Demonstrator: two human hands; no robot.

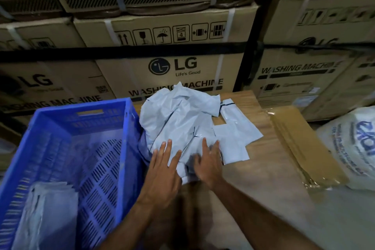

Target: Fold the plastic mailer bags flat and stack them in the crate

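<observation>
A heap of crumpled pale grey-blue plastic mailer bags (180,115) lies on the wooden table (263,168), just right of a blue slotted crate (101,158). Both my hands press flat on the near edge of the heap. My left hand (164,168) has its fingers spread and straight on the plastic. My right hand (209,160) lies beside it, fingers extended over a bag; it is motion-blurred. Flatter bags (233,134) spread out to the right of the heap. Inside the crate, folded mailer bags (46,209) lie at the near left corner.
A flat brown cardboard bundle wrapped in clear film (304,148) lies on the table's right side. A white printed sack (357,148) sits beyond it. Stacked washing machine cartons (172,67) wall off the back.
</observation>
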